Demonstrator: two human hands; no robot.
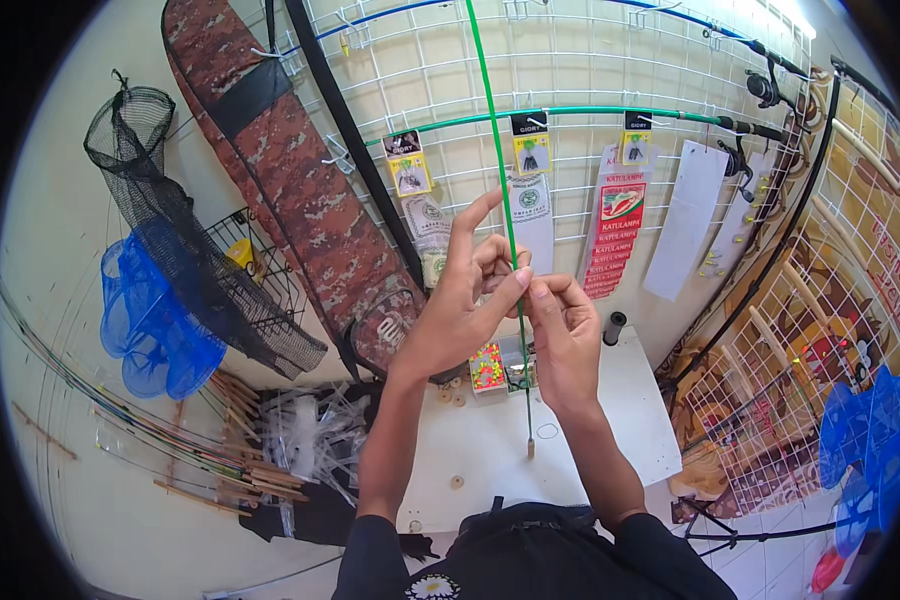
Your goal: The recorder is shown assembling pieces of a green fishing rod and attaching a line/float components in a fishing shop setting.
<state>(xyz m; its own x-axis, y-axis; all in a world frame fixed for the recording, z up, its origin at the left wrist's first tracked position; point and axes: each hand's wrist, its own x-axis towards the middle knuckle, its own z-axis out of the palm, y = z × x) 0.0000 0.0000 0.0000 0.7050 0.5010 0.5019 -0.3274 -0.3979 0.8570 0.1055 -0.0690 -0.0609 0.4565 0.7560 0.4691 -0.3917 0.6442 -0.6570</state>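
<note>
Holding a thin green rod (495,120) nearly upright above the white worktop (620,400) — bright and smooth toward the top, running out past the upper edge of view, darker below the grip and ending in a short brown handle (531,449). Pinching it near mid-view with the left hand (465,300), thumb and curled fingers clamped on the shaft, index finger raised alongside. Meeting it from the other side with the right hand (568,345), thumb and forefinger pressed together just beside the shaft — too fine to tell on what. Bending both forearms up from the lower edge, hands close together.

Partly covering, with hands and shaft, a clear box (490,392) of bright beads (487,366) on the worktop. Nearby on the same surface, small round discs (457,482), a thin dark loop (548,431) and, farther back, a dark cylinder (614,328).

Facing a white wire grid hung with small packets (408,172), a red-and-white packet strip (615,225) and a green fishing rod (570,113) with a dark reel (736,165). Leaning to the left, a camouflage bag (260,170); beyond it, a black net (200,260), blue mesh (155,320) and crumpled clear plastic (310,440). Hanging at far right, more blue netting (880,430)
</note>
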